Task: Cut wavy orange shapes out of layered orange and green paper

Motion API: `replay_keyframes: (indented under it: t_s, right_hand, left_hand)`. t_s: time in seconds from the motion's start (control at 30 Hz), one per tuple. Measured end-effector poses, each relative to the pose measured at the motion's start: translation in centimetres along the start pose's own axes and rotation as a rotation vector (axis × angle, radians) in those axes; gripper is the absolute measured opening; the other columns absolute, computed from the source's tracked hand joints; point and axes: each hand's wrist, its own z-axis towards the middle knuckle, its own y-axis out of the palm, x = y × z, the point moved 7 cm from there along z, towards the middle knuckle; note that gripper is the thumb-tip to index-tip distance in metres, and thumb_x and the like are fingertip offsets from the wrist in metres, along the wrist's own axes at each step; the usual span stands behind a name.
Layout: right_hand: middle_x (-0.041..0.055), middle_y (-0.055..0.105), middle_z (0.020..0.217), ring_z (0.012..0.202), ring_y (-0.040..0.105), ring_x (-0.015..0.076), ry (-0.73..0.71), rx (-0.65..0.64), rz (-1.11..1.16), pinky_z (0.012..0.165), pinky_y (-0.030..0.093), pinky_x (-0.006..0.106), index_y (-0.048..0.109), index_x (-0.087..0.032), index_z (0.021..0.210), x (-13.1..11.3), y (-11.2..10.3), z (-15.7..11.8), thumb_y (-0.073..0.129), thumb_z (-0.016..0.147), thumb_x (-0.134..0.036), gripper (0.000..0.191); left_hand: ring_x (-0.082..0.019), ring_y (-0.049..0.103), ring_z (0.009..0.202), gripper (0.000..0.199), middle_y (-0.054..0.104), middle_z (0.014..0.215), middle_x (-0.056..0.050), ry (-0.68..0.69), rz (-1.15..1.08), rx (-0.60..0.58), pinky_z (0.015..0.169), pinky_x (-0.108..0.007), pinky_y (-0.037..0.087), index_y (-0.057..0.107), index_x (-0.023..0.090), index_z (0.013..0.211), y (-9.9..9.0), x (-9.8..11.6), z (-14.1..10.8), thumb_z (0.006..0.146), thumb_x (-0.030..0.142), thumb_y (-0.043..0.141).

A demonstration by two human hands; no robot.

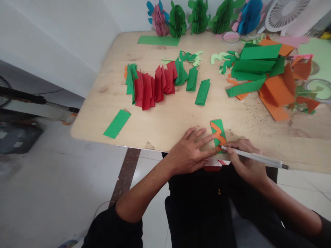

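Observation:
A green paper strip [217, 123] lies at the table's front edge, with a wavy orange paper piece [216, 129] on top of it. My left hand [190, 151] rests flat with its fingers spread, the fingertips touching the orange piece and the strip from the left. In my right hand [247, 162] is a white pen [258, 157], its tip at the lower end of the orange piece. The fingers of that hand are closed around the pen. Part of the strip's lower end is hidden by my fingers.
Folded red papers [151, 86] and green ones stand mid-table. A green rectangle [117, 124] lies front left. Green and orange folded papers [279, 86] are piled at the right, near curly scraps. Paper figures [177, 20] and a white fan [287, 13] line the back.

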Motion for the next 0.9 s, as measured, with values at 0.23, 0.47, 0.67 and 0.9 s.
replay_keyframes:
  t_s: [0.23,0.47,0.67,0.9]
  right_hand:
    - [-0.0001,0.068,0.071,0.066,0.059,0.0148,0.000,-0.028,0.046,0.068,0.045,0.033,0.061,-0.021,0.085,-0.2,0.4,0.0,0.055,0.088,-0.017,0.008]
    - [0.0019,0.071,0.080,0.075,0.064,0.0169,0.123,-0.009,0.111,0.069,0.049,0.032,0.065,-0.022,0.088,0.9,-0.2,-0.3,0.055,0.090,-0.023,0.010]
    - [0.0047,0.073,0.093,0.087,0.067,0.0195,0.100,0.019,0.079,0.078,0.051,0.035,0.066,-0.022,0.104,1.1,-0.6,-0.2,0.054,0.091,-0.023,0.017]
    - [0.0073,0.072,0.093,0.086,0.067,0.0217,-0.122,0.004,-0.058,0.079,0.049,0.039,0.062,-0.020,0.113,-0.1,0.2,-0.3,0.054,0.089,-0.016,0.026]
  left_hand:
    - [-0.034,0.031,0.138,0.041,0.040,0.150,-0.005,-0.003,-0.013,-0.002,0.113,-0.057,0.023,0.052,0.031,0.135,0.0,0.0,-0.1,0.095,0.040,0.047]
    - [-0.033,0.031,0.138,0.042,0.042,0.149,-0.004,0.006,-0.005,0.017,0.113,-0.055,0.023,0.050,0.033,0.137,-0.1,0.0,0.0,0.095,0.040,0.047]
    - [-0.033,0.032,0.138,0.038,0.041,0.150,-0.004,0.003,0.004,0.010,0.113,-0.055,0.023,0.055,0.032,0.131,0.0,0.1,0.0,0.095,0.041,0.048]
    - [-0.033,0.031,0.139,0.042,0.040,0.151,-0.004,-0.011,0.011,-0.007,0.113,-0.056,0.022,0.051,0.033,0.136,0.0,0.2,0.0,0.095,0.042,0.048]
